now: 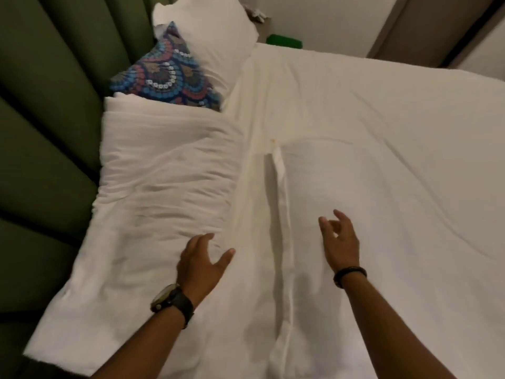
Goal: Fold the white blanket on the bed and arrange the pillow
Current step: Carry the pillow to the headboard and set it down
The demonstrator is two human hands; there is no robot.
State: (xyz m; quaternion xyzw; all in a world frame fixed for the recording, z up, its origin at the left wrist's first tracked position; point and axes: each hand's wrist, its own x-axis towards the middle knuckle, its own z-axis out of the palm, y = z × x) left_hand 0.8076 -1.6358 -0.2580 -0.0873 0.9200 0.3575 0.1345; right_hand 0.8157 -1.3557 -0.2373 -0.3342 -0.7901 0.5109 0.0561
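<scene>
Two pillows are seen: one white pillow and one patterned pillow. One folded white blanket is counted. Two hands are counted, the left hand and the right hand.

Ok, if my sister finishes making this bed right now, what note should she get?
Left hand: open, fingers resting on the folded white blanket. Right hand: open, fingers loosely curled above the bed sheet, holding nothing.
The blanket lies folded along the green headboard. The patterned pillow leans on a white pillow beyond it, its lower edge tucked behind the blanket.
Done: the blanket looks folded.
Left: probably smooth the blanket and set the pillows straight.
</scene>
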